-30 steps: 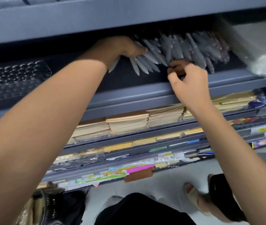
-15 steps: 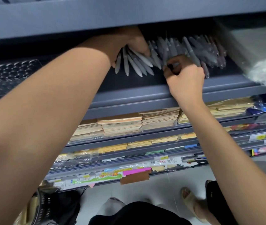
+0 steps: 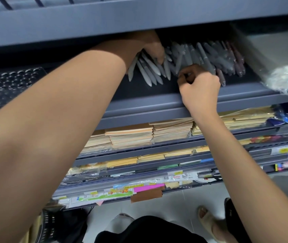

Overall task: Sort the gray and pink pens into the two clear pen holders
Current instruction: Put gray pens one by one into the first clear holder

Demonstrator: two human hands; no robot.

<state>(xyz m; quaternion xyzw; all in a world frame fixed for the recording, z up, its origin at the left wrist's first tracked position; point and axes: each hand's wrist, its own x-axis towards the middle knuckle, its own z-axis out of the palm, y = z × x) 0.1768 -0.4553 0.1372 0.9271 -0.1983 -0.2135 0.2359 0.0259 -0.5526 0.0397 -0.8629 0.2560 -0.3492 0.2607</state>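
Gray pens (image 3: 203, 55), slim matte plastic barrels with tapered tips, and pink pens (image 3: 238, 64), darker mauve barrels of the same shape, lie in one loose heap toward the back of the dark gray metal shelf (image 3: 148, 92). The pink ones are gathered at the heap's right end. Your left hand (image 3: 152, 50) reaches in beneath the upper shelf (image 3: 139, 18), its fingers curled over a fanned bunch of the gray ones at the heap's left end. Your right hand (image 3: 199, 86) sits at the heap's front edge, fingers curled and thumb pressed against forefinger; whether a pen lies between them cannot be told. A clear plastic pen holder (image 3: 9, 85) with rows of round sockets lies at the shelf's left end, well apart from the heap, and no pen shows in it. A second holder is not in view. Judged from this, the sorting is at its gathering stage: no pen is housed yet.
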